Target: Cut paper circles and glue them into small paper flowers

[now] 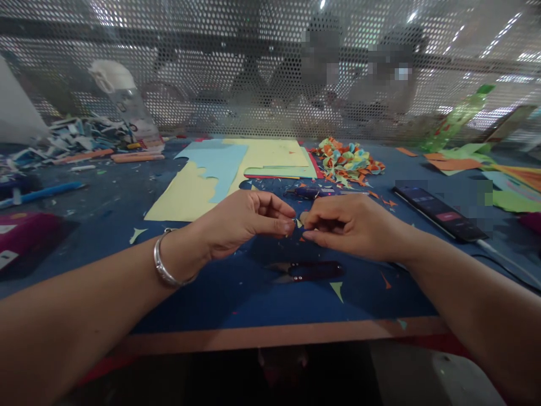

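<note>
My left hand [257, 221], with a silver bangle on the wrist, is closed in a pinch over the middle of the table; what lies between its fingertips is too small to make out. Facing it, my right hand [353, 225] pinches a small yellowish piece of paper [300, 223]. The two sets of fingertips are close together but apart. Below them, a pair of thread snips [315, 272] with dark red handles lies flat, blades to the left. Just behind my right hand is a purple pen-like tool [310, 193], partly hidden.
Yellow paper sheets [177, 200] with a cut light-blue sheet [224, 158] lie behind my left hand. A pile of coloured paper pieces [349, 160] sits farther back. A phone [439, 213] with a cable lies right; a bottle [131, 104] stands left before a perforated metal panel [253, 67].
</note>
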A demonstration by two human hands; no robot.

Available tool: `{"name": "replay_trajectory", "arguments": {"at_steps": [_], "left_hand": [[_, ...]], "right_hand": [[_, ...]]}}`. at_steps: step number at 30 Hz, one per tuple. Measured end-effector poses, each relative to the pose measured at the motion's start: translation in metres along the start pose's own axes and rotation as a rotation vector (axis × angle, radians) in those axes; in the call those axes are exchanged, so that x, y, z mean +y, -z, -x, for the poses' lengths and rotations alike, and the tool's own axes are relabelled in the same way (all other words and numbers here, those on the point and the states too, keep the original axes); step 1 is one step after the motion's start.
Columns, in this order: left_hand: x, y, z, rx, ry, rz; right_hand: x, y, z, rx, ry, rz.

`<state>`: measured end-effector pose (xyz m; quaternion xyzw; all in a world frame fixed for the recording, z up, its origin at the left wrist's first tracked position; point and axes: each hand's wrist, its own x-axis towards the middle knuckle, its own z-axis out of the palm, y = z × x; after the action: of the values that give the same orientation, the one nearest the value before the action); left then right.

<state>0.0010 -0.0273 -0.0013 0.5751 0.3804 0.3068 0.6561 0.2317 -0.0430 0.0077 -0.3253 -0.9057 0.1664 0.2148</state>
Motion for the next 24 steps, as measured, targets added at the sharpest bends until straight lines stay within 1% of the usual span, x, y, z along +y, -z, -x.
{"name": "replay_trajectory", "arguments": {"at_steps": [4,11,16,21,24], "left_hand": [[0.0000,0.0004,-0.0004,0.009,-0.009,-0.011],[-0.0010,-0.0005,-0.0012,0.018,-0.074,-0.040],[0.0008,-0.0018,-0.0008,-0.008,-0.062,-0.036],[0.0050,-0.0025,0.0005,0.011,-0.021,0.008],[0.0049,-0.0015,0.0009,-0.004,-0.045,0.000]], "right_hand": [[0.0014,-0.0004,-0.0008,-0.012,0.029,0.025],[0.0034,-0.0004,-0.0007,-0.048,-0.045,-0.061],[0.0036,-0.0009,-0.0008,-0.058,-0.025,-0.056],[0.0034,0.0002,0.0001,-0.043,-0.014,-0.055],[0.0033,0.0001,0.0001,-0.036,-0.005,-0.050]]}}
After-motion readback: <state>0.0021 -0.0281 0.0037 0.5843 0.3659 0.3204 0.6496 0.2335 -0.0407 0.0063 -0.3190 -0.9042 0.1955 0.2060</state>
